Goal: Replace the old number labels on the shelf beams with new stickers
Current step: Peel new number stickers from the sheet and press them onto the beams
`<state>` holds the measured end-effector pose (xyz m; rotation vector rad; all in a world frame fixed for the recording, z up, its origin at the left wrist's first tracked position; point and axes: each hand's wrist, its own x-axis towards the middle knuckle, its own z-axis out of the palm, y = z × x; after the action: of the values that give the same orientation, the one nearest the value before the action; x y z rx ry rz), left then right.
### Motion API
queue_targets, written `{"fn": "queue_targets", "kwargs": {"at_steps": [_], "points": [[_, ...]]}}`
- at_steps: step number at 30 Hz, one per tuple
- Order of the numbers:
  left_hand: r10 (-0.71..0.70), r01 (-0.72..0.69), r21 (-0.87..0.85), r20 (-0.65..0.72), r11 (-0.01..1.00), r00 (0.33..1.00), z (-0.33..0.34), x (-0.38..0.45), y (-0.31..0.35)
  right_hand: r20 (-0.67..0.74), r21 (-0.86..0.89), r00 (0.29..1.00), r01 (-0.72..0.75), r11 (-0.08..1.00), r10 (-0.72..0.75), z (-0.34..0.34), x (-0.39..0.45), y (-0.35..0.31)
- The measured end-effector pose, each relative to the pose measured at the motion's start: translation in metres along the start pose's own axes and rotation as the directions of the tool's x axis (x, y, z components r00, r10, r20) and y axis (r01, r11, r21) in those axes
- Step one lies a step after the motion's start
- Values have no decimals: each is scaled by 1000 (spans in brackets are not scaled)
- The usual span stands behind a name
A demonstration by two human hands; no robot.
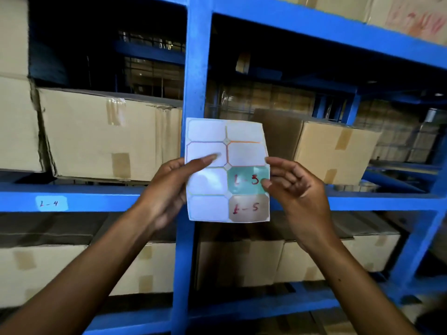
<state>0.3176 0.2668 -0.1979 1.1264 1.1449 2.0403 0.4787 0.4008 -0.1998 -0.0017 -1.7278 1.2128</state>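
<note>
I hold a white sticker sheet (208, 182) upright in front of the blue shelf upright (193, 81). My left hand (167, 189) grips its left edge, thumb across the front. On the sheet's lower right remain a green sticker marked "1-3" (244, 180) and a brown sticker marked "1-5" (249, 208); the other cells are peeled. My right hand (297, 189) pinches the right edge of the green sticker. A pale blue label "1-4" (50, 203) is stuck on the left shelf beam (96, 199).
Taped cardboard boxes fill the shelves: a big one (101, 134) at left, another (336, 151) at right, more boxes (242, 262) on the level below. The right beam (377, 203) carries no visible label.
</note>
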Motion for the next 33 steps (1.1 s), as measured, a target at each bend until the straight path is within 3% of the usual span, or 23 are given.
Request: {"fn": "queue_targets", "kwargs": {"at_steps": [6, 11, 21, 27, 33], "points": [[1, 0, -17, 83, 1000, 997, -3, -13, 17, 63, -125, 998, -7, 992, 15, 17, -13, -15], [-10, 22, -122, 91, 992, 996, -8, -24, 18, 37, -310, 994, 108, 945, -102, 28, -25, -21], [-72, 177, -298, 333, 938, 940, -19, -40, 20, 96, -448, 976, 218, 867, -196, 46, -42, -28], [-110, 262, -366, 386, 893, 916, -23, -44, 22, 111, -491, 957, 288, 822, -269, 54, -43, -34], [-147, 272, -365, 335, 890, 931, -30, -47, 24, 105, -516, 959, 277, 810, -261, 61, -42, -39]]}}
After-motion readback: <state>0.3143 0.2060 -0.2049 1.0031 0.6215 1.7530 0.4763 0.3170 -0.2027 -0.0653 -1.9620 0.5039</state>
